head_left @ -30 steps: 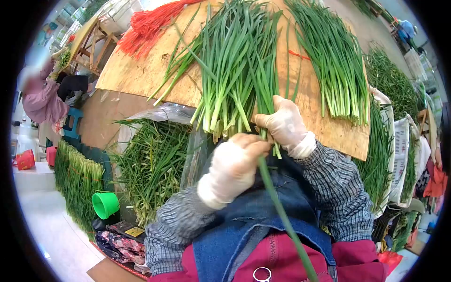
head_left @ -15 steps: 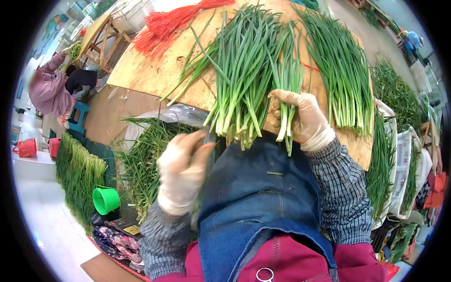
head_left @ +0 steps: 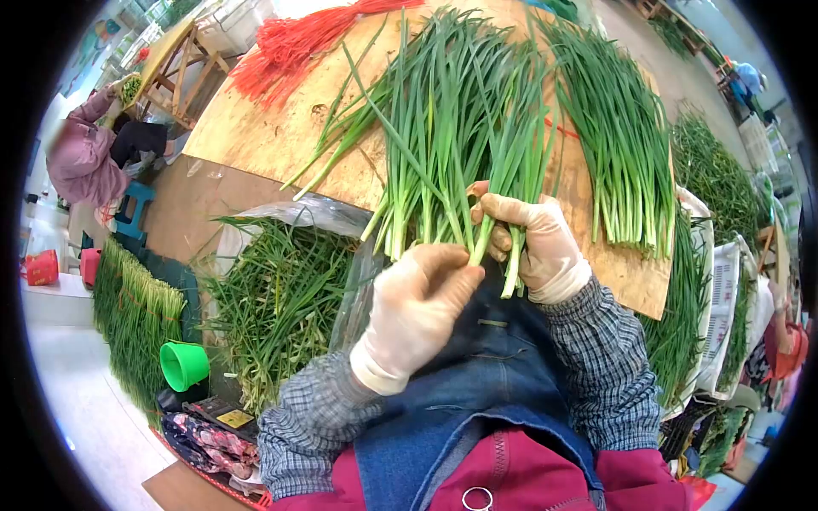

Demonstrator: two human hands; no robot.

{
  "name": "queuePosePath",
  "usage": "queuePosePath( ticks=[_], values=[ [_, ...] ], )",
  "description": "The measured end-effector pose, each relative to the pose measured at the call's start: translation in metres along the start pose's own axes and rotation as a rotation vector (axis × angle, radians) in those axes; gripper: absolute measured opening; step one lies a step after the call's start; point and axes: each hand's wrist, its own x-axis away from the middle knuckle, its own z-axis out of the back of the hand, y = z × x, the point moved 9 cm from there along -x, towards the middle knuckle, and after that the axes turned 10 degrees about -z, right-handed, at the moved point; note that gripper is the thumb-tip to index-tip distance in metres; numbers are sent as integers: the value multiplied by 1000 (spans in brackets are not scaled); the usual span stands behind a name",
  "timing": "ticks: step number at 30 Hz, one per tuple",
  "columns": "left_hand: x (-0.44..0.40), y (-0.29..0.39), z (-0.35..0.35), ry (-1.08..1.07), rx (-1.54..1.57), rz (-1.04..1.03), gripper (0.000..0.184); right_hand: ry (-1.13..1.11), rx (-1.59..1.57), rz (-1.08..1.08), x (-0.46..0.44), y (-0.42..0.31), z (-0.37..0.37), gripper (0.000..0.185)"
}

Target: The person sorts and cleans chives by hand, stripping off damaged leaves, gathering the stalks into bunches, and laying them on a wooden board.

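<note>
My right hand (head_left: pixel 537 247), in a pale glove, is closed around a small bunch of garlic chives (head_left: pixel 521 162), with their pale stem ends hanging below the fingers. My left hand (head_left: pixel 417 307), gloved too, pinches the lower end of a chive stem (head_left: pixel 480 243) beside that bunch, thumb and forefinger together. A larger loose pile of garlic chives (head_left: pixel 434 128) lies on the wooden board (head_left: pixel 256 128) just left of the right hand, its stem ends toward me. On the board's right side rests another bundle of chives (head_left: pixel 618 145).
Red ties (head_left: pixel 290 47) lie at the board's far left. Below the left edge is a plastic-lined heap of leaves (head_left: pixel 273 298), near a green bucket (head_left: pixel 184 366) and standing chive bundles (head_left: pixel 136 307). White crates (head_left: pixel 720 298) flank the right side. A person (head_left: pixel 89 157) sits at far left.
My left hand has moved right and up from beside the pile to the stems at my right hand, and its fingers have closed. The right hand's bunch has shifted slightly down.
</note>
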Motion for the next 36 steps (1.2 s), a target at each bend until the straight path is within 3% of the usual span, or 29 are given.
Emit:
queuePosePath(
  ticks=[1,3,6,9,11,12,13,16,19,21,24,26,28,31,34,36],
  values=[
    [-4,-1,-1,-26,52,201,24,2,10,-3,2,1,0,21],
    [-13,-7,-5,-78,30,312,22,2,30,-14,8,1,-5,21],
    [-14,2,-4,-61,7,210,20,-43,5,34,10,-3,-11,21],
    [10,15,30,295,156,183,12,-20,-40,117,9,-18,-2,19],
    [29,29,80,536,79,-51,16,17,-85,113,3,-29,16,17],
    [42,19,110,622,65,-40,19,-43,-167,37,2,-28,18,17],
    [52,11,134,707,53,-29,21,75,-93,52,5,-32,22,24],
    [57,-4,139,592,-264,242,23,104,189,40,-7,-30,15,19],
    [26,9,89,320,-277,59,15,144,454,137,-18,-32,-8,21],
    [9,15,70,244,-213,20,5,243,799,304,-23,-34,-16,37],
    [-11,16,48,159,-258,-98,6,378,1160,339,-27,-27,-23,49],
    [-19,10,39,78,-270,-141,8,277,891,254,-30,-21,-13,44],
    [-21,6,30,56,-152,60,9,159,612,226,-29,-21,-8,32],
    [-22,5,14,-23,44,267,21,14,100,-50,-17,-11,-7,20],
    [-20,5,-10,-175,230,426,30,-73,-23,-84,-8,-2,-17,20],
    [-20,-2,-14,-179,393,409,27,-86,-24,-36,-6,4,-22,17]
  ],
)
